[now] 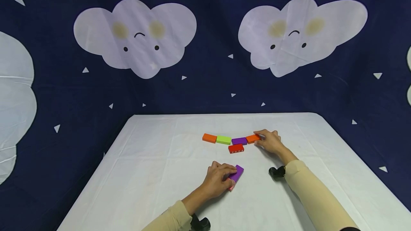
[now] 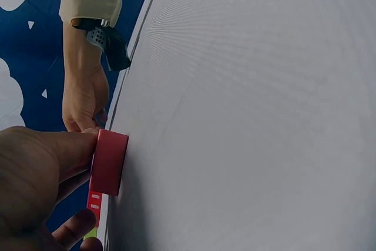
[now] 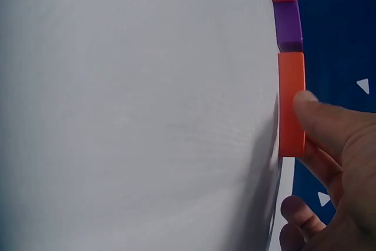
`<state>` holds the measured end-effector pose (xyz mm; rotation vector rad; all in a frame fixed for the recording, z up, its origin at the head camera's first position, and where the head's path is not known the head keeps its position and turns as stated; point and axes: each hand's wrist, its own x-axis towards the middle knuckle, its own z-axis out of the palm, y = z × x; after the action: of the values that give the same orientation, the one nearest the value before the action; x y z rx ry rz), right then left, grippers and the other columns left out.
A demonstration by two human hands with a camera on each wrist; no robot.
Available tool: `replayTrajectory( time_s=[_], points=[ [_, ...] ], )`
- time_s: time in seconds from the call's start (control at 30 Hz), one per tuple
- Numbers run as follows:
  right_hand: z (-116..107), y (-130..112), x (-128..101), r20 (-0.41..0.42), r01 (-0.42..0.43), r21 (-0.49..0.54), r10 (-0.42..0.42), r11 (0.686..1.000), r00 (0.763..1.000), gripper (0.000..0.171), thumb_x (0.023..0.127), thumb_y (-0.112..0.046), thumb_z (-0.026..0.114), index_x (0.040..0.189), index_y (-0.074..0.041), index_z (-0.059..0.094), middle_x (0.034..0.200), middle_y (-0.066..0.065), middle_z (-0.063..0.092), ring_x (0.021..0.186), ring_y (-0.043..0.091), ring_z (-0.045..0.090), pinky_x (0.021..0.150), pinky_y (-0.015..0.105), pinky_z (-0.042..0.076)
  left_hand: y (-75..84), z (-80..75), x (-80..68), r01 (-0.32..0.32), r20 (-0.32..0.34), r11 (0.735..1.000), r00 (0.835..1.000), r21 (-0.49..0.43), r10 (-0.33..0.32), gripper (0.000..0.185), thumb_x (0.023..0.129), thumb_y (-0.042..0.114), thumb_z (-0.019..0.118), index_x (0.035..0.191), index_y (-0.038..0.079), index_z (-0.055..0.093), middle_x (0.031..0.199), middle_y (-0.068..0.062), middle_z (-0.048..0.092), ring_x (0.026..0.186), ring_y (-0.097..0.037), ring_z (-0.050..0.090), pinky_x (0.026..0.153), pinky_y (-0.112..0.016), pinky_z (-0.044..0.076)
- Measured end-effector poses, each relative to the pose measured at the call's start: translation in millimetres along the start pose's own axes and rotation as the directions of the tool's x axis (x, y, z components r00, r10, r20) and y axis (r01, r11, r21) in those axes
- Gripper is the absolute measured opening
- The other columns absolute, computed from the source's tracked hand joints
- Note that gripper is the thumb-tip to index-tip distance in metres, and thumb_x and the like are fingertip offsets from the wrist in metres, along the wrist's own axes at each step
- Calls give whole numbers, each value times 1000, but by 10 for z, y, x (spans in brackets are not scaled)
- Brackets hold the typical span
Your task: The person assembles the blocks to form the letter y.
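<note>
My left hand (image 1: 229,175) grips a purple block (image 1: 237,172) near the middle of the white table (image 1: 154,174), tilted, with a red-pink face under it. The left wrist view shows that held block's red face (image 2: 108,161) against my left hand (image 2: 88,180). Farther back lies a row of flat blocks: orange (image 1: 209,138), green (image 1: 223,140), purple (image 1: 239,140), then another orange block (image 1: 252,138). My right hand (image 1: 258,139) pinches that last orange block (image 3: 291,104) at the row's right end. A red block (image 1: 236,148) lies just in front of the row.
A dark blue cloth with white clouds (image 1: 135,35) hangs behind the table. Black wrist cameras sit at both wrists (image 1: 277,172). The table's far edge (image 1: 224,114) lies a little beyond the row.
</note>
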<state>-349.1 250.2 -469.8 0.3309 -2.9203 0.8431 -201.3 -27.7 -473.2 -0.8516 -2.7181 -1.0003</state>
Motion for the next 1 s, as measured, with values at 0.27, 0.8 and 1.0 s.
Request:
replayTrajectory(
  time_s=[0.27,0.8,1.0],
  points=[
    [-6,48,-49,-14,10,-8,-10,1000,1000,39,84,-17,66,122,-10,63,130,19,57,102,38,41,79,45,27,-4,1,-4,-13,-1,1000,1000,16,13,33,81,22,69,113,17,69,120,8,65,92,-8,41,81,-26,31],
    [-44,89,-96,-37,-22,57,24,998,999,33,85,-14,63,118,-9,63,128,20,55,108,40,38,86,50,27,-10,1,10,25,29,999,999,-30,-24,33,83,21,69,115,17,69,121,8,64,92,-7,41,82,-26,30],
    [-119,82,-129,-51,13,85,-9,996,999,32,87,-12,62,119,-10,62,125,18,57,100,34,40,80,42,29,-27,9,12,25,20,997,1000,-73,-23,33,81,19,70,114,15,69,120,6,65,91,-7,40,81,-26,30]
  ],
)
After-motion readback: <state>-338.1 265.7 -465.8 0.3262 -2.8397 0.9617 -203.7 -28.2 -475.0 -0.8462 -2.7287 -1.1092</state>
